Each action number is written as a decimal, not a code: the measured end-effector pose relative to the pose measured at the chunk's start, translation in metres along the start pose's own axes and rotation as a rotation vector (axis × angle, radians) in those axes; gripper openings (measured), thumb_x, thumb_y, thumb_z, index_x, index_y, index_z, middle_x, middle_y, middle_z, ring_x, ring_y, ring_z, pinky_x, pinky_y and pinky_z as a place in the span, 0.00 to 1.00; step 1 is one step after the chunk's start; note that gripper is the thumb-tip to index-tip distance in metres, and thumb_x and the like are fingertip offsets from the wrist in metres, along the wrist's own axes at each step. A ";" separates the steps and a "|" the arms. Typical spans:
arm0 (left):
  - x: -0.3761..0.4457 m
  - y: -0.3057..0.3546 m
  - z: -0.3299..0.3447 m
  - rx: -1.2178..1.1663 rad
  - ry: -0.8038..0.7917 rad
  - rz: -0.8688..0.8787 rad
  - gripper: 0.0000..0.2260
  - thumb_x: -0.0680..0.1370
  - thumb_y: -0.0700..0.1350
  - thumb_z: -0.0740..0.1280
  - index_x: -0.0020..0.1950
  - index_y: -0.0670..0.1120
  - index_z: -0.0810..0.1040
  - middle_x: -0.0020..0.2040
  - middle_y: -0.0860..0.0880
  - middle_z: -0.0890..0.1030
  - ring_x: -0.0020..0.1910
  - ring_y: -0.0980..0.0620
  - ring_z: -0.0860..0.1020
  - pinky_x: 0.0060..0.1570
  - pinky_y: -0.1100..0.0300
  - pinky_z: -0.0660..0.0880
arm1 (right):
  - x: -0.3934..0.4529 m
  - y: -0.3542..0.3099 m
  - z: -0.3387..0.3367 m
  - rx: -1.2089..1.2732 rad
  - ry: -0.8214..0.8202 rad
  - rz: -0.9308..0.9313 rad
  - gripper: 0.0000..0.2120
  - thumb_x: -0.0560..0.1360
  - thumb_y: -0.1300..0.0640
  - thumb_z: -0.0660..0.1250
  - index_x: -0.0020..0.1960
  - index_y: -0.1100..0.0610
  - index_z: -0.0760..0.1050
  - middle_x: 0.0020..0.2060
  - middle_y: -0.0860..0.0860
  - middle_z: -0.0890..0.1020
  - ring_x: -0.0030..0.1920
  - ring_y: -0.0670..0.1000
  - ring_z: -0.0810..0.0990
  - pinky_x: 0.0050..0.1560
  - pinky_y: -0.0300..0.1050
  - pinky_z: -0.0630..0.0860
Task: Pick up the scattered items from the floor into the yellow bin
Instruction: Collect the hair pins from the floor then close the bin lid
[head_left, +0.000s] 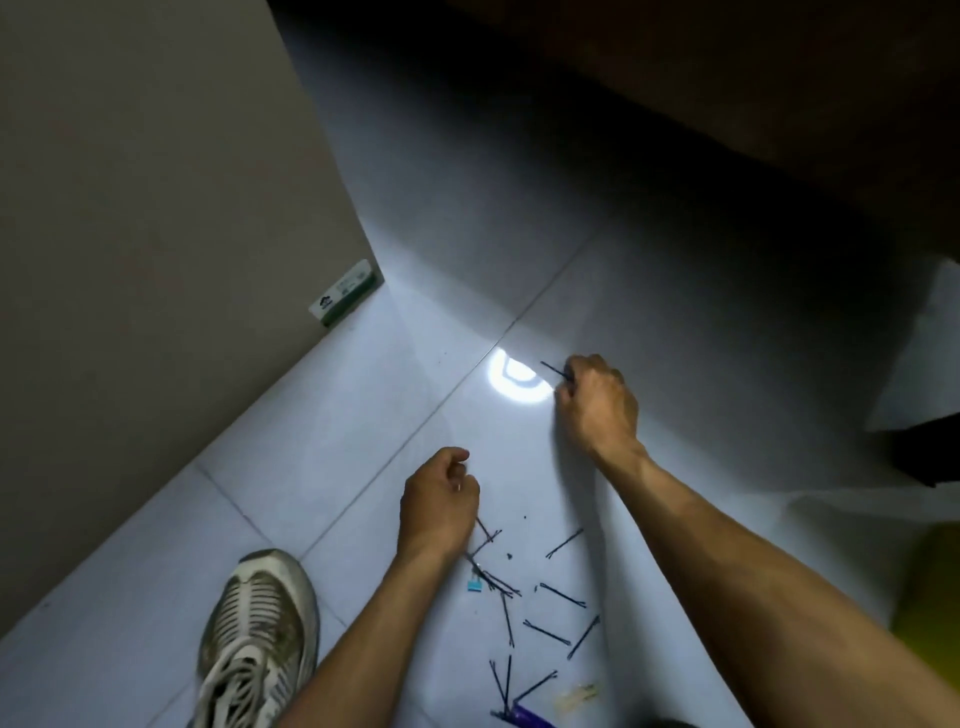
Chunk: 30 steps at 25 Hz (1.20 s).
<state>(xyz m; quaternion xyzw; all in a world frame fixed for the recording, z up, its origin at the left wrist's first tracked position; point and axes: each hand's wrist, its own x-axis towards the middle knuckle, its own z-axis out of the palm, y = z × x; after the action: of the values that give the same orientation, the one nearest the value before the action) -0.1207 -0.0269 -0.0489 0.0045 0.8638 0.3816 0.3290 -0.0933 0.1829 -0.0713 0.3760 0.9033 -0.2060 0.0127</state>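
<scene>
The floor (649, 291) is pale glossy tile, lit by one hard glare spot with deep shadow beyond it, and a grey cabinet (156, 234) closes off the left side. The bin (930, 587) shows only as a yellow blur at the right edge, behind the right forearm, so its rim and opening cannot be made out. A worn shoe (260, 639) is planted just left of the left forearm. The right hand (597, 405) reaches out beside the glare, fingers curled and pinching one pin (556, 370) that juts from the fingertips. The left hand (439, 504) hangs over the near scatter with fingers curled in; whether it holds anything cannot be told. Below it lie the pins (550, 631), thin, dark, several crossed over each other, with a small blue clip (474, 586) and a purple thing (530, 719) among them. The main risk, as I judge it, is the slick tile: thin wire lying flat gives fingertips little to catch, so a pin may skid or drop (and in the shadow it would be hard to find). The carry to the bin crosses the right arm's own side, and a shifted shoe could kick pins away. A small white box (344, 293) sits at the cabinet's foot, well apart.
</scene>
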 end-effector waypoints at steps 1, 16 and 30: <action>0.001 -0.008 -0.005 0.064 0.030 0.017 0.15 0.77 0.39 0.64 0.63 0.49 0.77 0.58 0.51 0.80 0.55 0.52 0.78 0.58 0.61 0.73 | 0.002 0.001 0.005 -0.036 0.009 -0.011 0.07 0.78 0.59 0.61 0.50 0.60 0.76 0.49 0.57 0.78 0.48 0.59 0.76 0.45 0.53 0.77; -0.053 -0.080 -0.007 0.505 0.116 0.288 0.08 0.81 0.45 0.64 0.53 0.42 0.80 0.49 0.47 0.78 0.53 0.48 0.73 0.48 0.55 0.73 | -0.189 0.003 0.003 0.386 -0.351 -0.026 0.06 0.76 0.58 0.59 0.41 0.57 0.68 0.35 0.51 0.77 0.36 0.53 0.74 0.39 0.51 0.71; -0.073 -0.056 0.015 -1.076 -0.170 -0.356 0.18 0.71 0.28 0.56 0.56 0.37 0.79 0.38 0.43 0.80 0.41 0.47 0.80 0.57 0.52 0.77 | -0.197 -0.029 0.015 0.636 -0.466 0.034 0.05 0.74 0.54 0.66 0.40 0.51 0.74 0.30 0.45 0.78 0.29 0.41 0.72 0.32 0.38 0.69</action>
<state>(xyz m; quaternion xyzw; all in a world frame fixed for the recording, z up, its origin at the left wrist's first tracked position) -0.0411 -0.0755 -0.0518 -0.2783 0.5058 0.7047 0.4125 0.0259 0.0263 -0.0396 0.3191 0.7612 -0.5550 0.1036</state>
